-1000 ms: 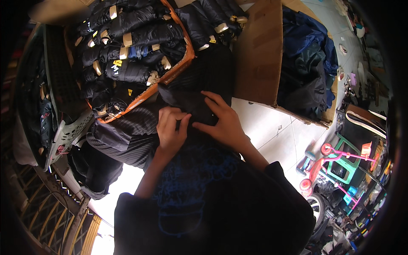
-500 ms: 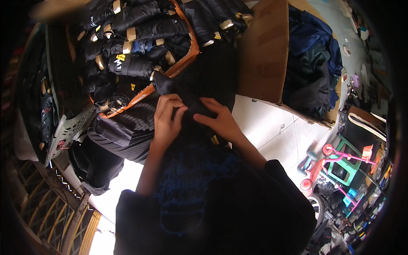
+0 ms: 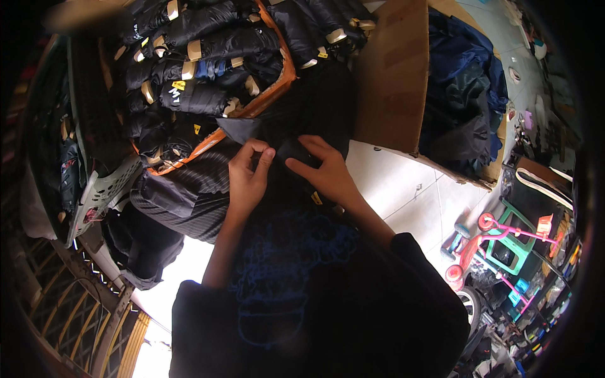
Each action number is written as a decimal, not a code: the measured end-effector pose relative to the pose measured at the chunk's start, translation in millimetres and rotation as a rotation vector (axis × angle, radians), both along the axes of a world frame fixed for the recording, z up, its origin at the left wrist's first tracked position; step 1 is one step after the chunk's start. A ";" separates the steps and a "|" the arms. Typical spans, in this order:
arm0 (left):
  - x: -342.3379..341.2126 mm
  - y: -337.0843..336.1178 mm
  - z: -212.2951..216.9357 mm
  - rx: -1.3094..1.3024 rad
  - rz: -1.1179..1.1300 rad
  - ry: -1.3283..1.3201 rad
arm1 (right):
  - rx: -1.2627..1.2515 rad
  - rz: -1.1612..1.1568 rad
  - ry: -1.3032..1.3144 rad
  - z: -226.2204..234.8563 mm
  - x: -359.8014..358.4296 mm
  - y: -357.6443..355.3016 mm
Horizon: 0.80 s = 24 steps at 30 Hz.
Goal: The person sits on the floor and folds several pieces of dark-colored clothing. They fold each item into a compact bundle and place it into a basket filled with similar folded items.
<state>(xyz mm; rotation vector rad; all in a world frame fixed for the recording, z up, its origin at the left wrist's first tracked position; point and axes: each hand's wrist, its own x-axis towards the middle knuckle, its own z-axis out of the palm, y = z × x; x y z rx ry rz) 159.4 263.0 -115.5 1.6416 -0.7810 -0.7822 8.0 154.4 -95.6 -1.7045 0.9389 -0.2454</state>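
Both my hands hold a black folded garment [image 3: 296,120] in front of my chest. My left hand [image 3: 247,179] pinches its left edge between thumb and fingers. My right hand [image 3: 324,173] presses and grips the folded cloth from the right, close to a small yellow tag [image 3: 316,198]. Just beyond the garment stands an orange-rimmed container [image 3: 277,85] packed with rolled black garments [image 3: 195,97] bound by tan bands. My dark shirt with a blue print fills the lower middle.
A tall cardboard box [image 3: 391,75] stands right of the container, with dark blue cloth [image 3: 466,94] heaped behind it. A striped dark bag [image 3: 183,195] and a grey plastic crate [image 3: 104,189] lie left. A pink and green toy tricycle [image 3: 504,236] stands on the white tiled floor [image 3: 403,189].
My hands have shifted on the black garment, folding it tighter; my left hand now pinches the edge, and my view has tilted slightly.
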 end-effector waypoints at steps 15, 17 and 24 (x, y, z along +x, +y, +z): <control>-16.6 -7.8 -6.6 -0.114 0.083 -0.128 | -0.408 0.023 0.203 15.7 10.9 7.2; -20.1 -10.4 0.3 -0.131 0.088 -0.246 | -0.444 0.012 0.196 11.9 10.6 8.8; -23.9 -10.0 3.0 -0.201 0.093 -0.381 | -0.505 0.014 0.176 17.2 10.9 11.2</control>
